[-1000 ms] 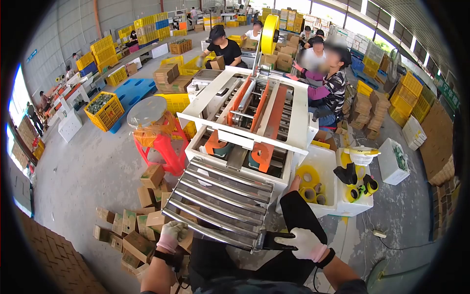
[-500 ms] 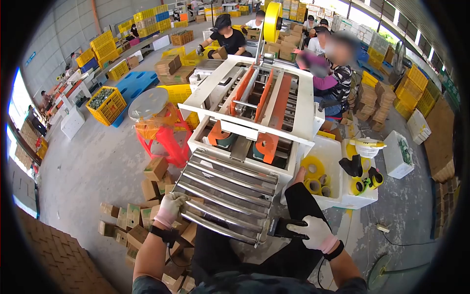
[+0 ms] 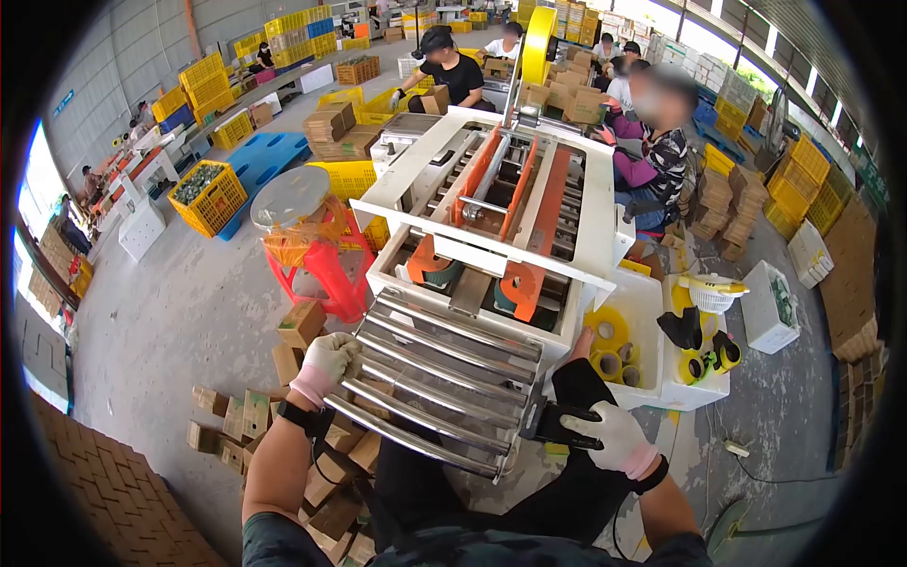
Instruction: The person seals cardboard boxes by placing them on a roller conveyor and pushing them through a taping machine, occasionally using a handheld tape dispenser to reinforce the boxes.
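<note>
The short roller conveyor has shiny metal rollers and slopes from the machine toward my lap. My left hand, in a white glove, is closed with its fingers curled at the conveyor's left edge. On the opposite side my gloved right hand grips a black boxy handheld device, close beside the conveyor's right rail. Its exact kind does not show. Beyond the rollers stands a white carton-sealing machine with orange guides and a large yellow tape roll on top.
Small cardboard boxes lie heaped on the floor at left. A red stool stands nearby. White foam boxes with yellow tape rolls are at right. Behind the machine a person in black and a person in a patterned top work.
My left hand has moved forward along the conveyor's left edge. My right hand still holds the black device beside the rail. The view has shifted slightly.
</note>
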{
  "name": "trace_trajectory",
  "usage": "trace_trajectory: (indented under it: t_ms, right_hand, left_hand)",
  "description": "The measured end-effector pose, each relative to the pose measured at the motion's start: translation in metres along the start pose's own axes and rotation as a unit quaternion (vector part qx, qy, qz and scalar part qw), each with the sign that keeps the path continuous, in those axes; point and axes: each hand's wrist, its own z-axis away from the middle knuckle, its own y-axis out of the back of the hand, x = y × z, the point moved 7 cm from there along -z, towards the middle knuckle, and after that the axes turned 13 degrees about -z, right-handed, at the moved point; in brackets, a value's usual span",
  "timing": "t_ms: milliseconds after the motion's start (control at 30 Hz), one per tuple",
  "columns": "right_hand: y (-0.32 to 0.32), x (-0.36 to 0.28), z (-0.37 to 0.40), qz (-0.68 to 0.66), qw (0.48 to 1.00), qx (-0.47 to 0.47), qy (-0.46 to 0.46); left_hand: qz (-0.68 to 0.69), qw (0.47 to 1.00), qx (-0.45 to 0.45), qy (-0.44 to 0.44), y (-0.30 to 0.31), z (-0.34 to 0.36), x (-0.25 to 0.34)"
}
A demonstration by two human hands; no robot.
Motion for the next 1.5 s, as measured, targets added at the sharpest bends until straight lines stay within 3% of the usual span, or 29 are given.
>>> trace_trajectory:
  t_ms: [100, 267, 600, 667, 700, 767, 833, 900, 967, 1000, 1033, 1067, 1133, 1167, 1233, 1267, 1300, 1400, 1467, 1500]
  right_hand:
    - [0.011, 0.004, -0.013, 0.000, 1.000, 0.017, 0.013]
    - [0.032, 0.003, -0.042, 0.004, 0.998, 0.058, 0.024]
    - [0.044, 0.034, -0.098, 0.030, 0.997, 0.076, 0.010]
    - [0.033, 0.049, -0.111, 0.042, 0.997, 0.057, 0.004]
    - [0.020, 0.058, -0.119, 0.035, 0.999, 0.038, 0.016]
    - [-0.012, 0.082, -0.134, 0.020, 0.999, 0.004, 0.035]
    - [-0.042, 0.087, -0.154, 0.016, 0.999, -0.033, 0.023]
    - [-0.066, 0.077, -0.177, 0.038, 0.998, -0.015, 0.045]
    - [-0.072, 0.083, -0.183, 0.037, 0.997, -0.058, -0.031]
    - [-0.073, 0.080, -0.181, 0.048, 0.998, -0.037, 0.029]
    - [-0.077, 0.079, -0.175, 0.060, 0.994, -0.017, 0.087]
    - [-0.085, 0.077, -0.165, 0.057, 0.994, -0.030, 0.083]
    - [-0.100, 0.065, -0.150, 0.067, 0.993, -0.067, 0.064]
    - [-0.105, 0.051, -0.140, 0.077, 0.992, -0.092, 0.047]
    - [-0.107, 0.021, -0.119, 0.031, 0.993, -0.101, 0.045]
    - [-0.113, 0.014, -0.113, 0.037, 0.988, -0.148, -0.001]
    - [-0.121, 0.011, -0.106, 0.009, 0.993, -0.110, 0.041]
    - [-0.114, -0.008, -0.102, 0.011, 0.991, -0.125, 0.034]
    - [-0.120, -0.015, -0.097, 0.053, 0.982, -0.183, 0.000]
    - [-0.122, -0.016, -0.097, 0.037, 0.984, -0.175, 0.003]
  left_hand:
    - [-0.025, 0.999, -0.006, -0.043, 0.008, -0.025, 0.014]
    - [0.030, 0.999, -0.003, -0.037, 0.011, -0.044, 0.067]
    - [0.012, 0.997, 0.005, -0.077, 0.013, -0.130, 0.064]
    - [-0.033, 0.997, 0.010, -0.074, 0.007, -0.146, 0.047]
    - [0.074, 0.996, 0.008, -0.048, -0.003, -0.156, 0.024]
    - [-0.029, 0.998, -0.002, -0.056, -0.017, -0.179, -0.030]
    - [-0.088, 0.995, -0.051, -0.006, -0.059, -0.195, -0.112]
    - [-0.130, 0.981, -0.035, -0.139, -0.122, -0.188, -0.128]
    - [-0.352, 0.911, -0.050, -0.211, -0.138, -0.188, -0.116]
    - [-0.344, 0.898, -0.025, -0.274, -0.141, -0.198, -0.148]
    - [-0.413, 0.838, -0.025, -0.357, -0.145, -0.197, -0.151]
    - [-0.469, 0.766, -0.012, -0.439, -0.147, -0.193, -0.154]
    - [-0.565, 0.726, -0.073, -0.386, -0.130, -0.141, -0.116]
    - [-0.523, 0.808, -0.135, -0.237, -0.118, -0.125, -0.112]
    - [-0.507, 0.838, -0.161, -0.120, -0.104, -0.104, -0.127]
    - [-0.471, 0.866, -0.121, -0.116, -0.089, -0.094, -0.118]
    - [-0.433, 0.890, -0.081, -0.112, -0.073, -0.080, -0.098]
    - [-0.277, 0.957, -0.017, -0.080, -0.039, -0.047, -0.059]
    - [-0.398, 0.910, -0.033, -0.111, -0.061, 0.008, -0.007]
    - [-0.493, 0.861, -0.049, -0.121, -0.081, 0.026, -0.001]
